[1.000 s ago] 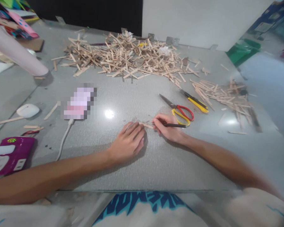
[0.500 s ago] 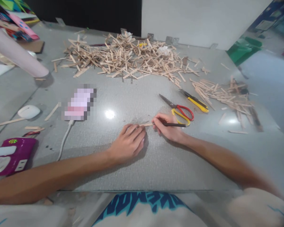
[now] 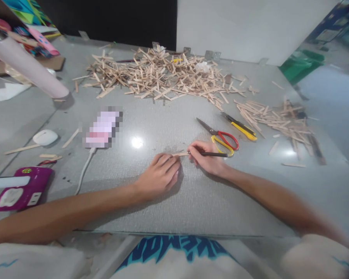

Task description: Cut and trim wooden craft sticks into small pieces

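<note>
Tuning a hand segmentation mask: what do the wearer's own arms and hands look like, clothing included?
Left hand and right hand: ungloved, nothing visibly worn on fingers or wrists. Forearms bare. Pale fabric at the bottom corners, apparently short sleeves, has thin blue wavy lines. Pale shirt between them carries dark-blue lettering edged in lighter blue.

Your left forearm (image 3: 84, 208) reaches in from the lower left, wrist fairly straight, your left hand (image 3: 159, 174) palm down with fingers bent side by side. Your right forearm (image 3: 258, 189) slants in from the lower right; your right hand (image 3: 206, 159) faces the left, fingers curled in a writing grip. The hands are near each other, apart.
</note>
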`<action>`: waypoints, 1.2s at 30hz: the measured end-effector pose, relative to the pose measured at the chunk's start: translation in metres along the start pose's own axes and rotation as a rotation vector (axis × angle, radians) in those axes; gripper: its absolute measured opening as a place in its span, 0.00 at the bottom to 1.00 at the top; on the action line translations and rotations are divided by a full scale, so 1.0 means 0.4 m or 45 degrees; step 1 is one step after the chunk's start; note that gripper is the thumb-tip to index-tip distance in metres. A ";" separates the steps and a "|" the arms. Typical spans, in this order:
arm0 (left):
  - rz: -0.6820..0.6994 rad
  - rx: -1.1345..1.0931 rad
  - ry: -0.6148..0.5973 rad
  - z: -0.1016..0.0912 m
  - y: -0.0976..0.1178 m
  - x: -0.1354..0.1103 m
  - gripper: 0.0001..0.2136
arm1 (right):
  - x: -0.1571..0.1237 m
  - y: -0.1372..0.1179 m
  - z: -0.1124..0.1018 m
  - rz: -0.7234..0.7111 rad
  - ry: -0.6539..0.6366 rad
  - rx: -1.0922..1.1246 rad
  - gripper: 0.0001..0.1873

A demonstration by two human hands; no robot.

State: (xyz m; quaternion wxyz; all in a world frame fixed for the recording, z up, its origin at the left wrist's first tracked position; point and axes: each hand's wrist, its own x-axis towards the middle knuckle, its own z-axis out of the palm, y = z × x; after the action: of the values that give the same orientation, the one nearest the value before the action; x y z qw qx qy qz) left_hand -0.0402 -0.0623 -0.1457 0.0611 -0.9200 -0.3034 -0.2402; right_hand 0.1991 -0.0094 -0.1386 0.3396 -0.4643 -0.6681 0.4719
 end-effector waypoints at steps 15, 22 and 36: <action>-0.068 -0.014 -0.047 0.012 0.003 -0.014 0.15 | 0.003 -0.003 0.002 0.035 0.054 0.102 0.14; -0.087 -0.018 -0.126 0.009 0.004 -0.013 0.16 | 0.001 0.020 -0.003 -0.016 0.044 0.036 0.17; -0.008 -0.014 -0.086 0.003 0.000 -0.002 0.15 | -0.001 0.012 -0.002 -0.007 0.106 0.097 0.14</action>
State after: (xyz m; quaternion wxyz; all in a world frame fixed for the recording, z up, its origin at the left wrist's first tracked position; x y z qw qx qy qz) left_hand -0.0404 -0.0626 -0.1471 0.0451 -0.9270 -0.3068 -0.2110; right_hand 0.2012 -0.0088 -0.1429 0.3858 -0.4686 -0.6361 0.4764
